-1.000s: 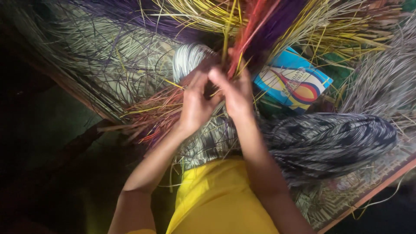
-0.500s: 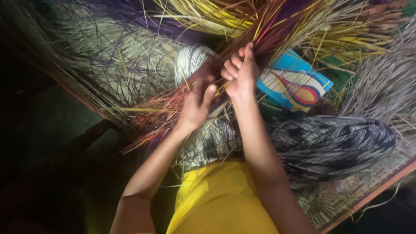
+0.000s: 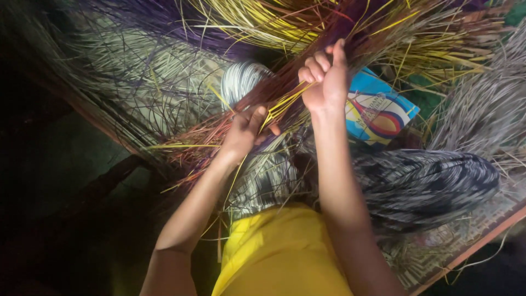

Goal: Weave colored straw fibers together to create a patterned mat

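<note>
A thick bundle of dyed straw strands (image 3: 285, 82), red, yellow and purple, runs diagonally across the middle. My right hand (image 3: 324, 79) is raised and closed around a few yellow and red strands, pulling them up and to the right. Lower down, my left hand (image 3: 246, 127) pinches the bundle's strands where they fan out over my lap. A small roll of pale woven strip (image 3: 241, 79) sits just behind the bundle, above my left hand.
A blue printed packet (image 3: 381, 107) lies right of my right hand. A black-and-white patterned cloth (image 3: 422, 186) covers my right leg. Woven mats (image 3: 142, 93) and loose grey straw (image 3: 482, 109) spread around. A wooden frame edge (image 3: 471, 246) runs at lower right.
My right hand has risen up and to the right, drawing strands out of the bundle. My left hand has stayed low on the bundle, now apart from the right.
</note>
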